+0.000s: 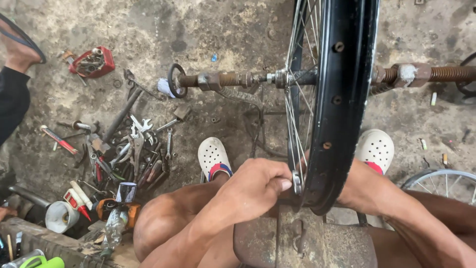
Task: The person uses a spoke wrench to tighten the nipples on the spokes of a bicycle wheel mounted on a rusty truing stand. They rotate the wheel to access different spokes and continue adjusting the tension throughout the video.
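Left hand (258, 186), at lower centre, pinches a small spoke key (296, 181) against the rim (342, 99). Right hand (359, 188) sits behind the rim, grip hidden. Wheel stands upright at upper right; tools (131, 149) lie left.

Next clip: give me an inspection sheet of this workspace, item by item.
Surface: stained, gritty concrete floor.
Job's things: black bicycle rim with spokes, upright on a rusty threaded axle stand.
Clutter: heap of wrenches and pliers, red tray of small parts, tubes and bottles at lower left.
Grippers: left hand pinches a small ring-shaped tool at the spokes by the rim; right hand hidden behind the rim, forearm showing.
Cables: nothing seen.
Surroundings: the person's white clogs, second wheel at right, another person's sandalled foot upper left.
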